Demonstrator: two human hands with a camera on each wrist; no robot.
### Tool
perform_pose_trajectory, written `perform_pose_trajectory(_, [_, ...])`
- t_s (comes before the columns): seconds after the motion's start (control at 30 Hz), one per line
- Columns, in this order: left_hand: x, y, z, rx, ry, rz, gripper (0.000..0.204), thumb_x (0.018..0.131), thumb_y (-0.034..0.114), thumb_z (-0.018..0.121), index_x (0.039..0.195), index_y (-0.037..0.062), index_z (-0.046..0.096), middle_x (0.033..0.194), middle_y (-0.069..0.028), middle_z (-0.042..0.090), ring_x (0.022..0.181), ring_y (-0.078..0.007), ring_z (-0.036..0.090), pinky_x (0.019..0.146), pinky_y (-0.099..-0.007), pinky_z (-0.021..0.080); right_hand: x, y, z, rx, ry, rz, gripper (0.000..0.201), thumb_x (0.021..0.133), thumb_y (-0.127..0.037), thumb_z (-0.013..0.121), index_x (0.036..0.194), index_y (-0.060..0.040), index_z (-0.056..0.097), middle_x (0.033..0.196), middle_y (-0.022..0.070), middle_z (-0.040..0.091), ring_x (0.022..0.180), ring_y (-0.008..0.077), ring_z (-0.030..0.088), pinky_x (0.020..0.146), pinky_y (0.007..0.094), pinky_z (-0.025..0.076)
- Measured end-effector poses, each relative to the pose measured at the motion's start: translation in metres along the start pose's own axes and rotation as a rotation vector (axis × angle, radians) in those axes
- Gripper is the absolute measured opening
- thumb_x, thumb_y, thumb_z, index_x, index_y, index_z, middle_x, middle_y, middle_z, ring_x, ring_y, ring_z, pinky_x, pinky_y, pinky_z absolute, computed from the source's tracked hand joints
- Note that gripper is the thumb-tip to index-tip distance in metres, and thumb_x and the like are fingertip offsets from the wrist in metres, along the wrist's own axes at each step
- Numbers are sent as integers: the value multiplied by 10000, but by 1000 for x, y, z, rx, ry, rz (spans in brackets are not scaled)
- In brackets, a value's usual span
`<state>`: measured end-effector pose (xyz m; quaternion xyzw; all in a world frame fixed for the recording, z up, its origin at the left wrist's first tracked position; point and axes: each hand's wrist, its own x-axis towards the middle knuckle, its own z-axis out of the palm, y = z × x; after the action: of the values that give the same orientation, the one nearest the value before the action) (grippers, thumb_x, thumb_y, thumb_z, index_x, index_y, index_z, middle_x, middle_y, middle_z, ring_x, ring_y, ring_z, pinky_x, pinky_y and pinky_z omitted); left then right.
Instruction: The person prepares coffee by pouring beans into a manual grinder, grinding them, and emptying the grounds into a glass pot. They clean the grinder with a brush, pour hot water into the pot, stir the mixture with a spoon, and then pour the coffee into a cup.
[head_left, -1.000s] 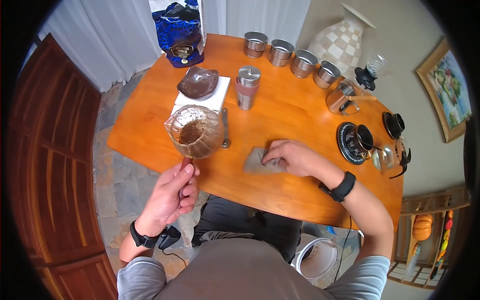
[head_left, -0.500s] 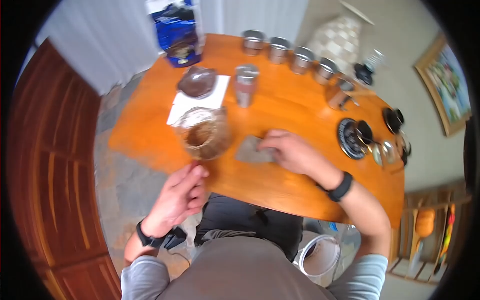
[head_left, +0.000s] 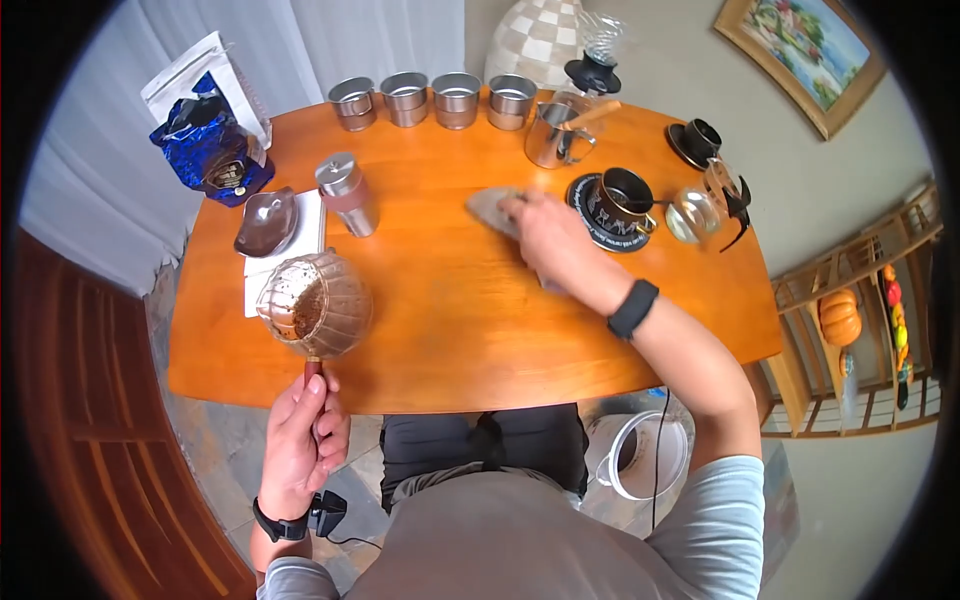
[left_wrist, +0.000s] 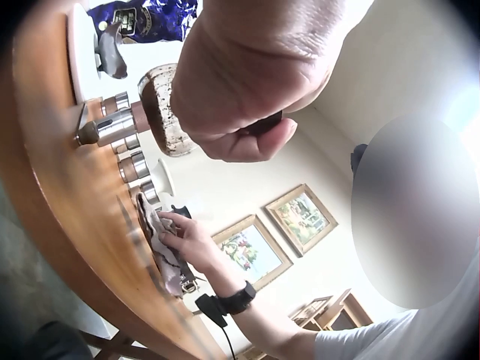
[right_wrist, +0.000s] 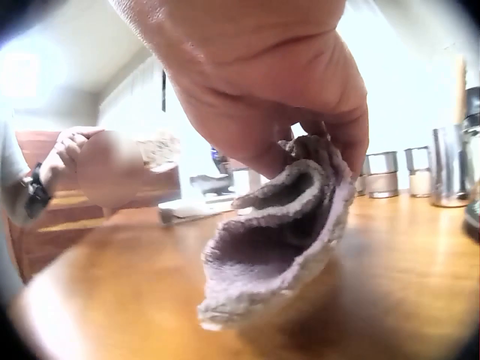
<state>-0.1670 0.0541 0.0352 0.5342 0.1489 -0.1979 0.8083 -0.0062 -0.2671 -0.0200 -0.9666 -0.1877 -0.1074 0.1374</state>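
Observation:
My left hand [head_left: 306,440] grips the dark red handle [head_left: 314,368] of a ribbed glass vessel [head_left: 345,305], held up over the table's near left part with brown grounds inside. In the left wrist view the left hand [left_wrist: 247,82] curls round the handle. My right hand [head_left: 565,250] pinches a grey cloth [head_left: 493,208] at the table's middle, left of a black cup [head_left: 625,190] on a black saucer. The right wrist view shows the folded cloth [right_wrist: 262,255] on or just above the wood, under the fingers of the right hand [right_wrist: 277,82].
A steel grinder [head_left: 348,195], a brown dish [head_left: 267,222] on a white scale [head_left: 311,232] and a blue bag [head_left: 212,150] stand at left. Several metal cups [head_left: 455,100] line the back. At right are a steel pitcher [head_left: 550,138] and a glass pot [head_left: 694,214].
The head view has swung to the right. My right hand has moved the cloth away from the near edge, toward the black cup. The left hand still holds the glass vessel.

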Motion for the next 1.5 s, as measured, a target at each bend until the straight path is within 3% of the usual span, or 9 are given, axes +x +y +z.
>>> perform_pose_trajectory(0.27, [7,-7,9,24,30,34,205,1016,286,492,997,82,512,608,56,354,404,-32,272,324,-174,213,-20,-21,8,245,-371,-45,189,764,-145,627,919,-41,655,865,190,640,811,358,638,713,446,520])
perform_pose_trajectory(0.3, [11,-8,11,40,49,59,195,1020,281,487,999,88,507,608,55,340,411,-37,269,331,-179,208,-29,-17,52,351,161,-296,170,762,-136,616,890,-25,615,813,177,630,712,372,624,639,458,508])
perform_pose_trajectory(0.33, [12,-9,15,31,88,75,190,1021,272,485,996,86,509,603,57,336,404,-31,266,322,-174,202,-30,-55,16,425,-57,-103,178,743,-126,627,870,-18,565,763,167,609,700,363,620,598,448,498])
perform_pose_trajectory(0.5, [18,-19,10,-42,-42,136,218,1047,255,421,1067,57,511,616,54,337,379,-16,256,289,-161,212,-68,-129,47,29,175,-421,280,731,-180,644,900,40,607,830,145,612,860,269,620,662,379,546])
perform_pose_trajectory(0.8, [24,-16,34,51,-11,112,212,1053,257,398,1073,58,469,613,43,324,371,-24,272,274,-157,260,-82,-113,40,24,-55,-490,176,730,-181,606,739,-45,718,762,122,675,806,269,622,588,370,507])
perform_pose_trajectory(0.93, [24,-17,36,45,-40,115,200,1051,252,404,1063,63,468,613,43,324,373,-23,278,277,-158,256,-103,-72,5,-29,-161,-292,159,734,-177,602,728,-66,715,772,130,679,789,259,635,719,353,495])
perform_pose_trajectory(1.0, [22,-17,43,56,-25,98,192,1047,250,416,1060,66,469,613,43,330,376,-20,286,278,-158,251,-119,-41,32,-37,143,-240,161,742,-152,584,745,-62,718,771,121,677,783,262,639,776,348,476])
perform_pose_trajectory(1.1, [26,-19,41,32,-64,70,185,1046,245,419,1058,67,469,613,45,333,378,-19,288,279,-157,250,-144,-3,28,-208,183,-101,155,765,-110,576,770,-45,717,762,124,667,801,288,651,719,377,512])
perform_pose_trajectory(1.5, [42,-25,67,88,-123,32,170,1054,234,392,1044,70,437,609,44,336,378,-14,268,275,-155,249,-369,81,-88,-261,-213,918,107,711,-63,638,793,3,661,825,224,658,848,374,642,731,444,547])
